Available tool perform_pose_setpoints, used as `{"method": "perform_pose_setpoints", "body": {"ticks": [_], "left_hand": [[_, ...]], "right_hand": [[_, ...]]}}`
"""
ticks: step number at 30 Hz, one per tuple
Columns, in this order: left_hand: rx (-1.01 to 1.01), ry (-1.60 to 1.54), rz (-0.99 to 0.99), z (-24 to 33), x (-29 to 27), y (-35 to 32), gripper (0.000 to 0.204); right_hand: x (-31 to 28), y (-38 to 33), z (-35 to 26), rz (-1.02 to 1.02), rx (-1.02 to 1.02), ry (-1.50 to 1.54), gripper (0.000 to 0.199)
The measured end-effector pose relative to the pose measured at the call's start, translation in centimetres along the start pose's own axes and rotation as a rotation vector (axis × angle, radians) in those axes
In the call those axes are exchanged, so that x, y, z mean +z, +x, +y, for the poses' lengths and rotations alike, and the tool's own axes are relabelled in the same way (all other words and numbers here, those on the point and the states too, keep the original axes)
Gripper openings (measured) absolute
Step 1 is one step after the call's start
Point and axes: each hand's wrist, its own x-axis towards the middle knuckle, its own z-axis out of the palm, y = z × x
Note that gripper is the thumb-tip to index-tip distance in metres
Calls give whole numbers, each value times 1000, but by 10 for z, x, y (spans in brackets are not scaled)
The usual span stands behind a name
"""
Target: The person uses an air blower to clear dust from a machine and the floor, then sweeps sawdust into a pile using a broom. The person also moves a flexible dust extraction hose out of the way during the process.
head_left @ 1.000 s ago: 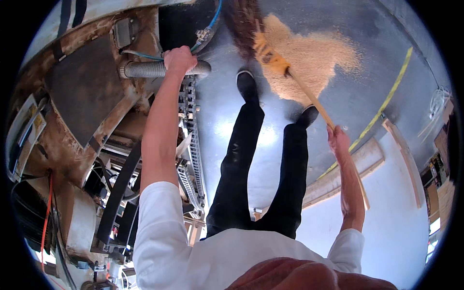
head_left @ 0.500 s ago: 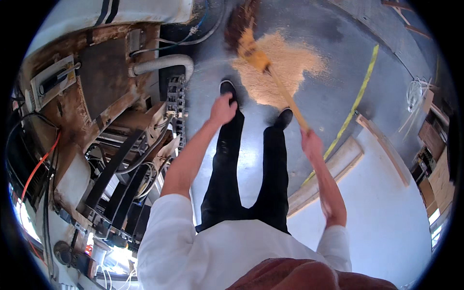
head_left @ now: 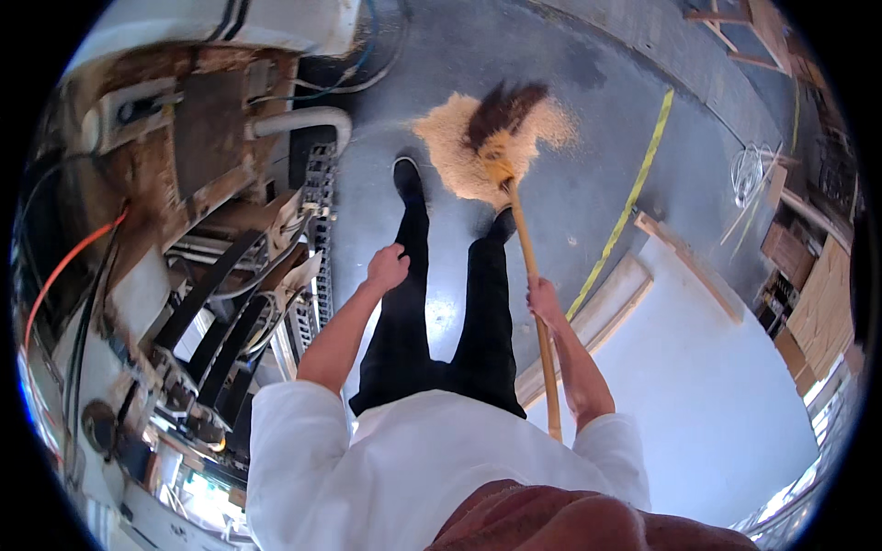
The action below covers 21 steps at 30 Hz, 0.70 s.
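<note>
My right hand (head_left: 544, 301) is wrapped around the long wooden handle of a broom (head_left: 521, 225). Its dark bristles, blurred by motion, lie over a pile of sawdust (head_left: 450, 138) on the grey floor, and yellow material covers the joint of head and handle. Beside my left thigh hangs my left hand (head_left: 389, 267), fingers curled in, with nothing visible in it. My two dark shoes stand at the near side of the sawdust.
Along the left runs a machine (head_left: 211, 119) with a ribbed hose (head_left: 303, 119), a cable chain (head_left: 320, 184) and loose cables. A yellow floor line (head_left: 634, 193) crosses on the right, near a large white panel (head_left: 689, 358), wooden boards (head_left: 694, 266) and a coil of wire (head_left: 749, 174).
The broom head has swung from the far left edge of the sawdust back onto the pile, nearer me. The handle's end now shows behind my right hand. My left hand has drawn back toward me.
</note>
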Motion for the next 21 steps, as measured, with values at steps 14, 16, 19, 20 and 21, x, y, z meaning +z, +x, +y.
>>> {"method": "perform_pose_setpoints", "body": {"ticks": [14, 16, 19, 20, 21], "left_hand": [[52, -236, 137, 39, -77, -28, 29], [74, -132, 166, 9, -63, -30, 30], [-9, -93, 159, -7, -72, -56, 31], [-46, -95, 160, -16, -69, -63, 31], [-90, -95, 168, -22, -65, -71, 31]], "right_hand": [[-94, -153, -119, -62, -181, -63, 30], [-117, -144, -123, 34, -288, -84, 39], [-167, -97, -122, 136, -396, -173, 52], [-186, -65, -113, 210, -501, -261, 54], [-200, -47, -124, 232, -575, -297, 54]]}}
